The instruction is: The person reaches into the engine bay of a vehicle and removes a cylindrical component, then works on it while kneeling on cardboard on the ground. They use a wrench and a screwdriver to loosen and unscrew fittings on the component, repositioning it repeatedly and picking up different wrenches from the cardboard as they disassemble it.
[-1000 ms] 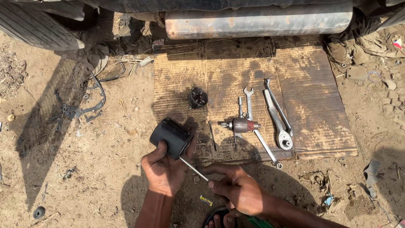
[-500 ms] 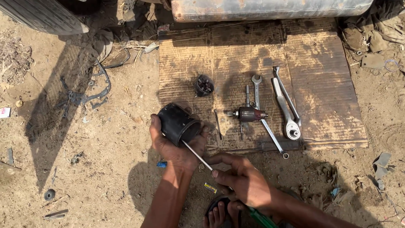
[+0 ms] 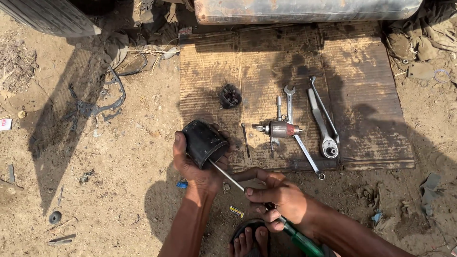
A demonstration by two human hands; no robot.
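Observation:
My left hand (image 3: 197, 166) grips a black cylindrical motor housing (image 3: 203, 143), held just off the near left corner of a cardboard sheet (image 3: 366, 119). In my right hand (image 3: 276, 200) is a green-handled screwdriver (image 3: 266, 204), whose metal shaft runs up and left into the housing's open end. On the cardboard lie a small armature with a shaft (image 3: 281, 129), a black round cap (image 3: 230, 95), an open-end spanner (image 3: 297, 133), a ratchet wrench (image 3: 323, 128) and a long thin bolt (image 3: 245, 140).
A tyre (image 3: 47, 16) stands at the top left and a rusty metal tank (image 3: 304, 9) runs along the top. Wires and scrap (image 3: 95, 107) lie on the dirt at the left. My sandalled foot (image 3: 247, 240) is at the bottom edge.
Both hands have held their grips. The housing has tilted so its open end faces my right hand, and the screwdriver shaft has gone into it. The camera view shifted slightly.

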